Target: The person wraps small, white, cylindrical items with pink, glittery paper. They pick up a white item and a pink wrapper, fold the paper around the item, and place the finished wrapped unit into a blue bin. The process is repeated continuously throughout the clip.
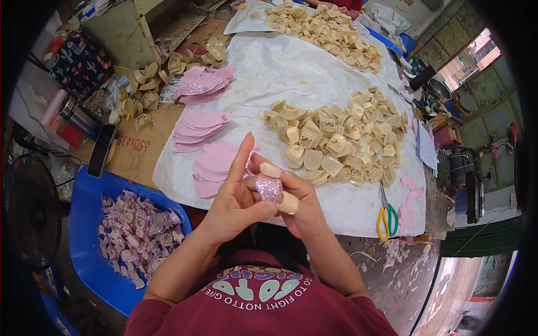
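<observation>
In front of my chest, both hands are closed around a small shoe heel wrapped in glittery pink material. My left hand grips it from the left, thumb against its lower edge and index finger stretched upward. On the other side, my right hand pinches it between thumb and index finger, both tips covered by beige finger sleeves. Fingers hide much of the heel. Just beyond my left hand lie fanned stacks of pink glitter pieces. A heap of bare cream heels spreads beyond my right hand.
A white cloth covers the table. Scissors with yellow and green handles lie at its right edge beside pink scraps. A blue tub of pink-covered heels stands lower left. A phone and flask stand left; another cream heap lies far back.
</observation>
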Motion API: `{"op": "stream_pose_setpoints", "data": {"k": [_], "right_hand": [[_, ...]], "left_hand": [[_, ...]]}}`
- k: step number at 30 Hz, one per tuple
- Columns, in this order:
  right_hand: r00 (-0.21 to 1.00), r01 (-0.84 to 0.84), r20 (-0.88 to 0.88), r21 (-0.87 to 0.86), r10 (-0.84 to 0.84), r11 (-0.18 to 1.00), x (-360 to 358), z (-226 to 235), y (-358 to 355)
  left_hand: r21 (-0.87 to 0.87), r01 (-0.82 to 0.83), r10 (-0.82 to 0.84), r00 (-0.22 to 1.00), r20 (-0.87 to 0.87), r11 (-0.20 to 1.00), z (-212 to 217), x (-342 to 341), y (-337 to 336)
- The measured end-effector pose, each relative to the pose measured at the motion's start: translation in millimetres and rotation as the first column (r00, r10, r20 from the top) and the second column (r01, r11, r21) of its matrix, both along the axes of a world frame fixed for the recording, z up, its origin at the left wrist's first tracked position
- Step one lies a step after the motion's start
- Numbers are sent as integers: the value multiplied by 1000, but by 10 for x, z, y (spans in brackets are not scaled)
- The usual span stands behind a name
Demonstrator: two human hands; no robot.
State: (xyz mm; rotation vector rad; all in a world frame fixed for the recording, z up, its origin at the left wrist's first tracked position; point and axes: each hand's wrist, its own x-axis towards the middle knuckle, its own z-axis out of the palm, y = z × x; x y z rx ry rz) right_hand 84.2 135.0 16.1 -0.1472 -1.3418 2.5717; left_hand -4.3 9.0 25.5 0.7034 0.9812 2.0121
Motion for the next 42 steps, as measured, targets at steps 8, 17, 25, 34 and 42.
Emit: {"op": "stream_pose_setpoints", "data": {"k": [8, 17, 25, 34, 42], "right_hand": [[909, -22, 414, 135, -36, 991, 191, 68, 330], [952, 42, 269, 364, -148, 931, 206, 146, 239], [961, 115, 150, 550, -234, 827, 188, 130, 219], [955, 163, 138, 489, -261, 857, 121, 140, 217], [924, 237, 173, 439, -340, 867, 46, 130, 135]], "left_hand": [[-62, -299, 17, 253, -967, 952, 14, -147, 31], [-137, -391, -46, 232, -972, 910, 96, -219, -73], [-89, -452, 64, 313, -948, 888, 41, -150, 7], [-38, -577, 169, 300, -939, 816, -49, -45, 125], [-166, -657, 208, 452, -867, 735, -54, 44, 236]]}}
